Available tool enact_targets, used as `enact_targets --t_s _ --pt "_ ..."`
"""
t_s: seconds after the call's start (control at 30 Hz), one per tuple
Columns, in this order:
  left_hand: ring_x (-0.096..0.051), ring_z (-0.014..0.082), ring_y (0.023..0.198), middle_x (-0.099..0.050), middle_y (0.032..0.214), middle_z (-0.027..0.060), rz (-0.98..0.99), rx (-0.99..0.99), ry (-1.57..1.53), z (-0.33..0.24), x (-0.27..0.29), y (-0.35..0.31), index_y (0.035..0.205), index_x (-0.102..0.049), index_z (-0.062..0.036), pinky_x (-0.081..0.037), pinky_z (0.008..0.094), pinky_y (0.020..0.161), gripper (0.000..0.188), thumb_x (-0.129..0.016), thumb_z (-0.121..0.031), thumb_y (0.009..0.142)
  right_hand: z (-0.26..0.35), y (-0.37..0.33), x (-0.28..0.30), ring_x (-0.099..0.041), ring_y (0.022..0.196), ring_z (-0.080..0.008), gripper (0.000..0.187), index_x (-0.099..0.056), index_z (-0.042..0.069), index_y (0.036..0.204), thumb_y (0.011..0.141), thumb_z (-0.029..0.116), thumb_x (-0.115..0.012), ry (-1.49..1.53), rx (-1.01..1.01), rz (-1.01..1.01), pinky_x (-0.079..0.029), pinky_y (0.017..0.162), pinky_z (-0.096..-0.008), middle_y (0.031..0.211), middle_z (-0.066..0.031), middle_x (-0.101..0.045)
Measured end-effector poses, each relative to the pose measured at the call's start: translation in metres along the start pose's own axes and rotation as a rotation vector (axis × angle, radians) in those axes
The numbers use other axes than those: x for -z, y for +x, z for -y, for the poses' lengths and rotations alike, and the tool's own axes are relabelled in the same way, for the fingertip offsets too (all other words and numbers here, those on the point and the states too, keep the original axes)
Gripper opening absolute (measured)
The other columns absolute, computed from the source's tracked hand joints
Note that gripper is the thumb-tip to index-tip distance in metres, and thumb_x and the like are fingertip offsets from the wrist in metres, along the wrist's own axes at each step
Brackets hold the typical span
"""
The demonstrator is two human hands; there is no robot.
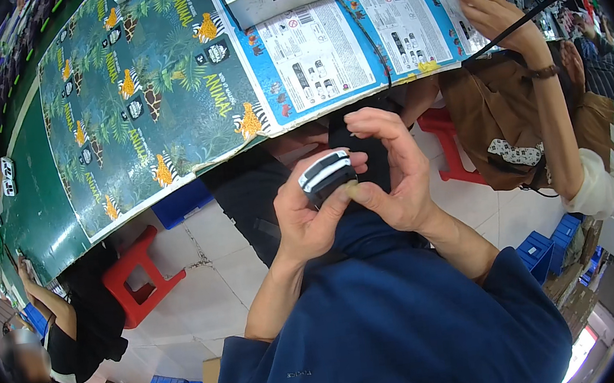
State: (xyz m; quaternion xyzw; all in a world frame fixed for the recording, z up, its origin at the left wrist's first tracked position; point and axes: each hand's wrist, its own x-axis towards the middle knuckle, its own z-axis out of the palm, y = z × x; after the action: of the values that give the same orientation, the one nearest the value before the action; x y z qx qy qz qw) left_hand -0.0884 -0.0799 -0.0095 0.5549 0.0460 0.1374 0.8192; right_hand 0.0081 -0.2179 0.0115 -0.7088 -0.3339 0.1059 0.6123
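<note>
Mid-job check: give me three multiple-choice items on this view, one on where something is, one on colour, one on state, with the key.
1. Where is the small black-and-white toy car?
A. On the green table
B. Between both hands, above the lap
C. On the floor

2. What colour is the stool under the table edge at left?
A. Red
B. Yellow
C. White

3. How is the toy car held?
A. Lying loose
B. By the right hand alone
C. Gripped by the left hand and right hand together

Key: 1 B, the car sits between the fingers over the dark trousers; 2 A, its seat and legs are red; 3 C, fingers of both hands touch it.
</note>
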Motion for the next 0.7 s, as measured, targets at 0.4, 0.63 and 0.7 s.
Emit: enact_targets --t_s 0.4,0.63,0.7 --pt "-0.064 0.0166 0.098 -0.067 0.108 0.0108 0.055 0.094 0.044 0.003 0.003 -0.007 0.122 -0.058 0.0053 -0.052 0.0294 0.085 0.035 -0.068 -0.012 0.093 0.015 0.01 -0.013 -0.064 0.102 -0.0211 0.026 -0.069 -0.001 0.106 0.083 0.01 -0.076 0.224 -0.139 0.048 -0.051 0.086 -0.0298 0.11 -0.0127 -0.069" --pt "-0.06 0.0109 0.098 -0.065 0.106 0.0048 -0.055 0.224 -0.057 0.007 -0.012 0.003 0.123 -0.057 0.0027 -0.049 0.0264 0.085 0.033 -0.067 -0.009 0.094 0.002 0.02 -0.009 -0.063 0.084 -0.006 0.02 -0.069 -0.004 0.107 0.091 0.008 -0.069 0.424 -0.445 0.053 -0.05 0.072 -0.0189 0.102 -0.0064 -0.071" --pt "-0.056 0.0067 0.088 -0.063 0.097 -0.0005 -0.134 0.237 -0.027 0.013 -0.011 0.003 0.12 -0.059 0.0008 -0.047 0.0232 0.077 0.029 -0.066 -0.008 0.094 -0.008 0.02 -0.012 -0.064 0.085 -0.0067 0.022 -0.068 -0.006 0.109 0.092 0.006 -0.07 0.584 -0.543 0.049 -0.054 0.074 -0.0218 0.099 -0.0065 -0.071"
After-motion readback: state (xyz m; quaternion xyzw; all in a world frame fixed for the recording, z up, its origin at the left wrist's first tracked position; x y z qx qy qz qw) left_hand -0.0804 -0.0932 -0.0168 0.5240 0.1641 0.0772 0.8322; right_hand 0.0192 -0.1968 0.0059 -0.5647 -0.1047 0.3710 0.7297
